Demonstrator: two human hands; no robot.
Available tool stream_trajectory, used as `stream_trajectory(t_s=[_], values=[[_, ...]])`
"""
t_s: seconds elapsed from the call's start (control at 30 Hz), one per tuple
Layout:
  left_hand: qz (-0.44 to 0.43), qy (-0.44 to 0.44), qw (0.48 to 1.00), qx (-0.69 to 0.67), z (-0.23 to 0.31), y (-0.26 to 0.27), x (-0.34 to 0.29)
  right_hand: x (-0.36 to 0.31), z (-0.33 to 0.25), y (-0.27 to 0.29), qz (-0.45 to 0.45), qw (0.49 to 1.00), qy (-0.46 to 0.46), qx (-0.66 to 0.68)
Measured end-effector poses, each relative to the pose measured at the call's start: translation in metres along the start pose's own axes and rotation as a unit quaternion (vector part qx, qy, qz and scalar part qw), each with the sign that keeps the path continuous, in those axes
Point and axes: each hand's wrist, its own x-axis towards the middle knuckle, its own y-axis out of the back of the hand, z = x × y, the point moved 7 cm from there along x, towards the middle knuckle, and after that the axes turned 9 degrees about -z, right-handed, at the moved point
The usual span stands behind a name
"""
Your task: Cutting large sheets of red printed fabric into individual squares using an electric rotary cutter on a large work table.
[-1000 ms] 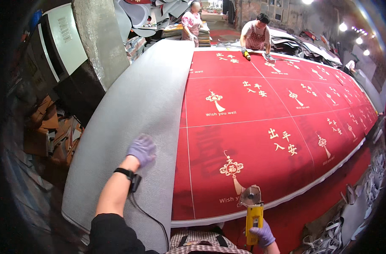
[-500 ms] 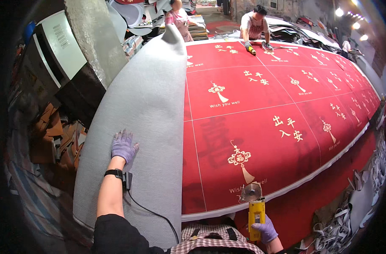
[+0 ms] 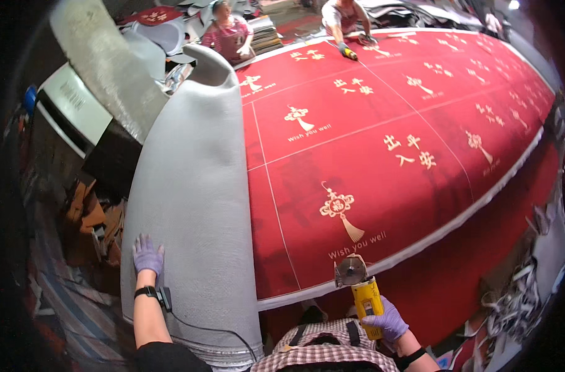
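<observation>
A red carpet sheet [image 3: 363,180] with pale gold tassel designs, lettering and thin white grid lines spreads before me. Its left part is folded over, showing a grey underside [image 3: 192,180]. My left hand [image 3: 148,256], in a purple glove, lies flat on this grey layer near its left edge, fingers spread. Wrapped around a yellow handheld electric rotary cutter [image 3: 370,304] is my right hand [image 3: 389,321], also in a purple glove. The cutter's round blade [image 3: 350,271] is over the carpet's near white edge; whether it touches the carpet I cannot tell.
Across the carpet, one co-worker [image 3: 344,18] holds a yellow-and-black tool on it; another person [image 3: 230,37] stands at the far left. A concrete pillar [image 3: 103,68] and white cabinet [image 3: 75,102] stand left. Grey offcuts [image 3: 512,310] pile up at the right.
My left hand has slid nearer to me and toward the grey layer's left edge. The cutter has tilted, its blade swinging left. The whole view has shifted, and the far-left person's pose differs.
</observation>
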Motion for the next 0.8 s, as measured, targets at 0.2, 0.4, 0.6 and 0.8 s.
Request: stream_trajectory(t_s=[0.2, 0.4, 0.6, 0.8], values=[[-0.113, 0.049, 0.992, -0.032, 0.011, 0.002, -0.032, -0.030, 0.019, 0.033, 0.004, 0.999, -0.034, 0.010], [-0.110, 0.006, 0.992, -0.059, 0.034, -0.017, -0.072, -0.052, 0.033, 0.050, -0.012, 0.999, -0.019, 0.022], [-0.106, 0.044, 0.990, -0.076, -0.016, -0.074, -0.096, -0.049, 0.029, 0.043, -0.018, 0.997, -0.039, -0.067], [-0.060, 0.011, 0.995, -0.081, -0.035, -0.134, -0.075, -0.024, 0.058, 0.019, 0.012, 0.989, -0.095, -0.110]])
